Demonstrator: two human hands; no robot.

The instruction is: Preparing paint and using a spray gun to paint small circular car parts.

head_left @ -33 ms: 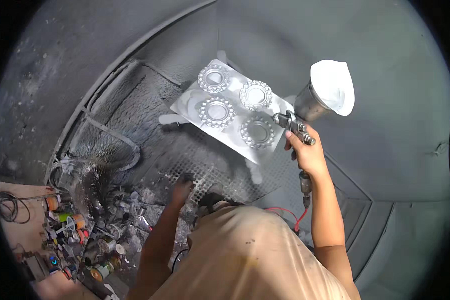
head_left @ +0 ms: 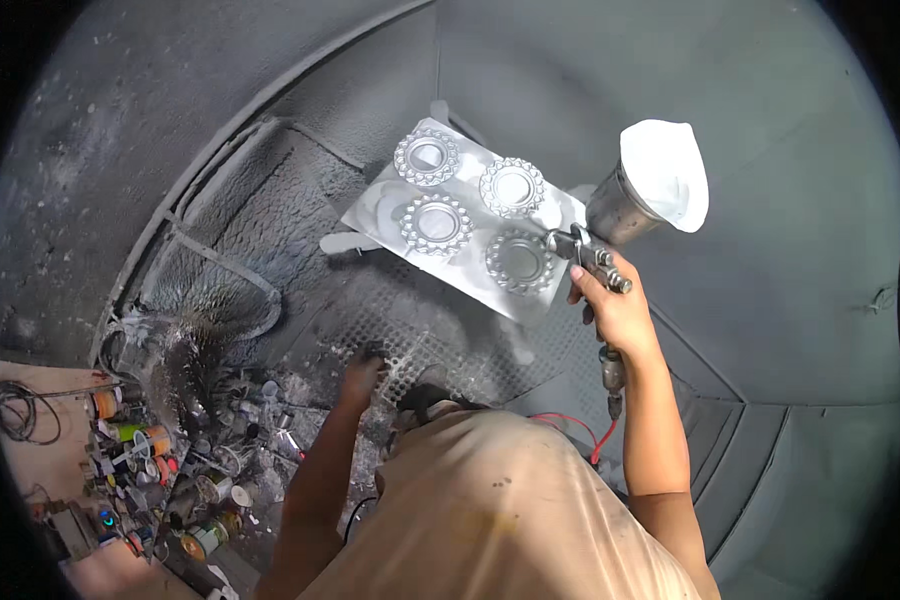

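The spray gun [head_left: 592,258] is in the right hand [head_left: 618,305], at the right edge of a white board [head_left: 478,280]. The right fingers are clamped around its handle and the thumb lies along its body, a grip that probably steadies the weight of the cup [head_left: 615,210] above. This cup, with a white liner [head_left: 665,175] flaring from its mouth, sits on top of the gun, likely so that its contents feed down. The nozzle faces left, by the edge of a dark scalloped ring [head_left: 495,265]; whether the trigger is pulled cannot be told.

Three paler rings [head_left: 409,225] lie flat on the board, all four set apart, presumably so that every rim is exposed. Pale support arms [head_left: 345,243] jut out from beneath, seemingly to hold the board off the perforated floor [head_left: 420,345].

A red hose [head_left: 602,440] runs below the gun's handle, out of the board's way. The left hand [head_left: 365,372] hangs low beside the body, away from the rings; its fingers are too dark to read. Farther left, cans [head_left: 205,540] lie jumbled on the ground.
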